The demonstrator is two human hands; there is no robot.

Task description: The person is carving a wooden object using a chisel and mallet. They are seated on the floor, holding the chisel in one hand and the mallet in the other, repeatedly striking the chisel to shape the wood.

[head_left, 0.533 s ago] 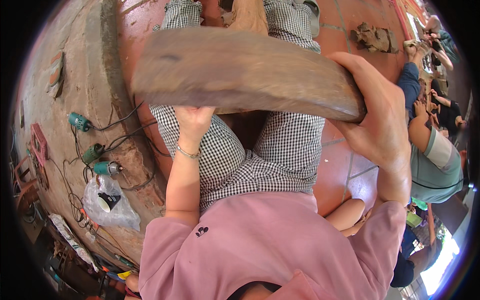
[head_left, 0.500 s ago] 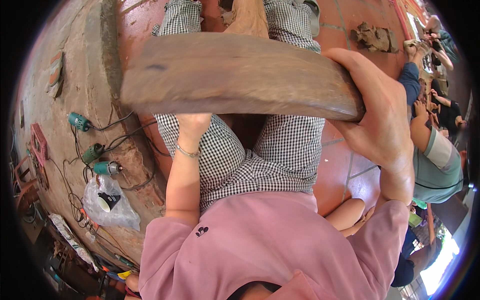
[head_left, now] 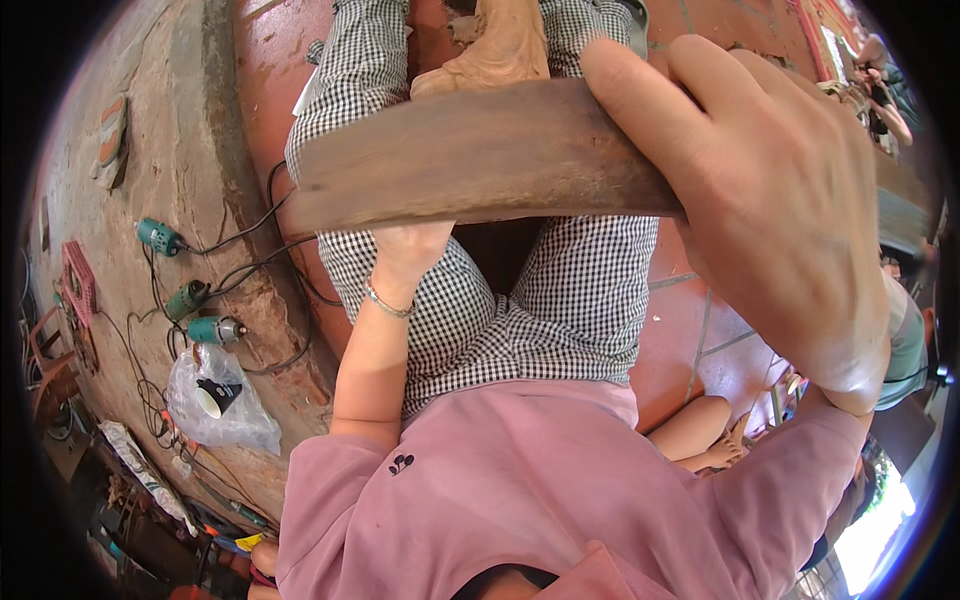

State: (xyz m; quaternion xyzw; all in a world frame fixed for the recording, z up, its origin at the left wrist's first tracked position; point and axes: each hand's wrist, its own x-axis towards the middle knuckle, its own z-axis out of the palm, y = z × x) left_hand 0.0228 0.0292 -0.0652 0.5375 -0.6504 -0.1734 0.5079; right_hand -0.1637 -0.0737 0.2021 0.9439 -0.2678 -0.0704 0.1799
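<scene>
A thick, dark brown wooden bar (head_left: 470, 160), slightly blurred, is raised across the view above my lap. My right hand (head_left: 770, 190) is closed around its right part, the thumb side over the near face and the fingers over the upper edge. Below the bar's lower edge, my left hand (head_left: 410, 247) shows only its back and a braceletted wrist. Its fingers are hidden behind the bar, so what they hold cannot be seen. Beyond the bar, a light brown carved wooden piece (head_left: 500, 50) stands between my checked trouser legs, its lower part covered.
To the left runs a worn concrete ledge (head_left: 175, 120). On it lie several green power tools (head_left: 215, 330) with tangled cords, and a clear plastic bag (head_left: 225, 425) with a black paper cup (head_left: 215, 398). Other people sit at the right on the red tiled floor (head_left: 675, 330).
My right hand has moved right and looks larger, covering more of the wooden bar. The bar's left end has shifted right, and more of the carved wood shows. The left hand has moved slightly right.
</scene>
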